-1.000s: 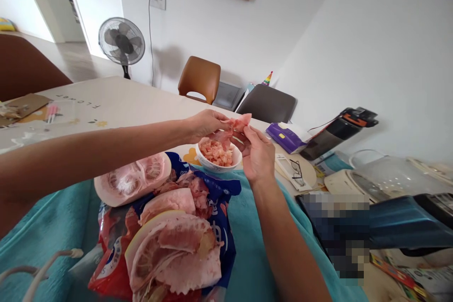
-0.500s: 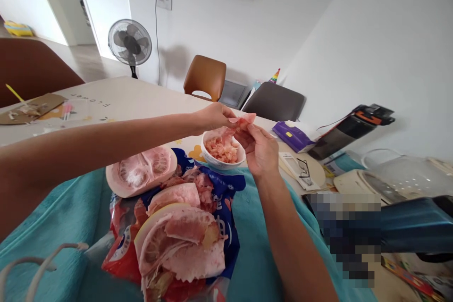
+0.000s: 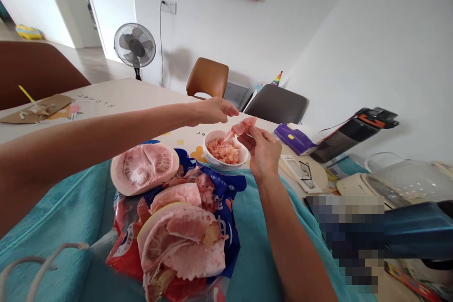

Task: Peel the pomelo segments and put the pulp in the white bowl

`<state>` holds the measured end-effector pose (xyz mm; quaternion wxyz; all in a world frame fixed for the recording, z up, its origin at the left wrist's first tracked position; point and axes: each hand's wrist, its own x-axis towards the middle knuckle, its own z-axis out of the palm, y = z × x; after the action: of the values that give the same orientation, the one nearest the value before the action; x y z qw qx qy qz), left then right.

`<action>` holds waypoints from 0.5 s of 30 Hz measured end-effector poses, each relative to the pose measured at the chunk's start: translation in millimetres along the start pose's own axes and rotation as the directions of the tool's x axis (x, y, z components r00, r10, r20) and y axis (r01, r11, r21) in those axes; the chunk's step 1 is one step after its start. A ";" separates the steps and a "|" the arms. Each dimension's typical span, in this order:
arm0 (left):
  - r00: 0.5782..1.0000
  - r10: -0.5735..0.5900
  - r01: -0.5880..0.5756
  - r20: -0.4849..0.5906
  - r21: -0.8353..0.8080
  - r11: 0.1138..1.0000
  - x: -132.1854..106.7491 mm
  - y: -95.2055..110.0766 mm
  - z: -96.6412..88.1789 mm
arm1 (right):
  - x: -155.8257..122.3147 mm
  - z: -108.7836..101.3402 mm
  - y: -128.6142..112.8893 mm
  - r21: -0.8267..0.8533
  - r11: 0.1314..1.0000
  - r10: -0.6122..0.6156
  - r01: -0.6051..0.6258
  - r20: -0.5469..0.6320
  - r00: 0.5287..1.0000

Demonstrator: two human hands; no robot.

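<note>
Over the white bowl (image 3: 226, 165), my right hand (image 3: 264, 152) pinches a pink piece of pomelo membrane (image 3: 244, 126) between thumb and fingers. My left hand (image 3: 215, 110) hovers just left of and above that piece, apart from it, its fingers loosely stretched and nothing seen in them. Peeled pink pomelo flesh (image 3: 222, 152) fills much of the bowl. Nearer to me lie half a pomelo (image 3: 145, 169), a large rind piece with pulp (image 3: 187, 240) and torn peel scraps (image 3: 204, 188), on a blue and red plastic bag (image 3: 231, 226).
A teal towel (image 3: 253, 231) lies beneath the bag. To the right are a purple tissue pack (image 3: 294, 138), glasses (image 3: 306, 173), a dark bottle (image 3: 348, 132) and a clear-domed appliance (image 3: 406, 179). A grey cable (image 3: 46, 264) is at lower left; chairs and a fan (image 3: 135, 46) stand behind the table.
My left hand has come away from the membrane and moved slightly up and left, its fingers loosening. My right hand still holds the piece above the bowl. The whole view has shifted slightly.
</note>
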<state>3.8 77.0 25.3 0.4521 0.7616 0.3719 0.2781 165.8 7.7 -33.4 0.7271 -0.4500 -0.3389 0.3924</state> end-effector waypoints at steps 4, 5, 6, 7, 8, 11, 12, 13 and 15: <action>0.998 0.003 -0.009 -0.062 -0.101 0.995 -2.4 -3.0 17.8 | -4.1 1.4 1.2 -0.071 0.997 -0.032 0.033 0.014 0.999; 0.998 0.021 -0.027 -0.051 -0.123 0.992 -2.8 -4.0 22.3 | -5.1 1.8 1.4 -0.097 0.994 -0.044 0.046 0.022 0.999; 0.998 0.045 -0.051 -0.038 -0.147 0.988 -3.1 -5.1 26.4 | -6.1 2.2 1.4 -0.125 0.990 -0.059 0.062 0.028 0.998; 0.997 0.069 -0.073 -0.028 -0.173 0.982 -3.3 -6.2 29.8 | -7.0 2.5 1.3 -0.154 0.985 -0.075 0.080 0.034 0.997; 0.996 0.087 -0.090 -0.020 -0.197 0.976 -3.3 -7.3 32.2 | -7.7 2.6 0.8 -0.180 0.979 -0.090 0.096 0.039 0.995; 0.994 0.106 -0.102 0.003 -0.247 0.964 -2.4 -9.6 33.1 | -8.8 1.8 -2.8 -0.201 0.975 -0.081 0.093 0.067 0.994; 0.994 0.105 -0.095 0.022 -0.267 0.959 -1.9 -9.9 31.4 | -8.8 1.4 -4.7 -0.187 0.980 -0.054 0.069 0.084 0.995; 0.994 0.100 -0.080 0.052 -0.294 0.952 -1.5 -10.1 28.9 | -8.7 0.8 -6.7 -0.168 0.985 -0.017 0.035 0.105 0.994; 0.988 0.077 -0.022 0.137 -0.364 0.931 -0.7 -10.3 22.5 | -8.2 -0.1 -10.5 -0.127 0.991 0.062 -0.043 0.147 0.987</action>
<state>17.2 68.9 6.1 0.6036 0.6932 0.2603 0.2955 164.9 -2.6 -24.9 0.6596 -0.4720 -0.4044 0.4227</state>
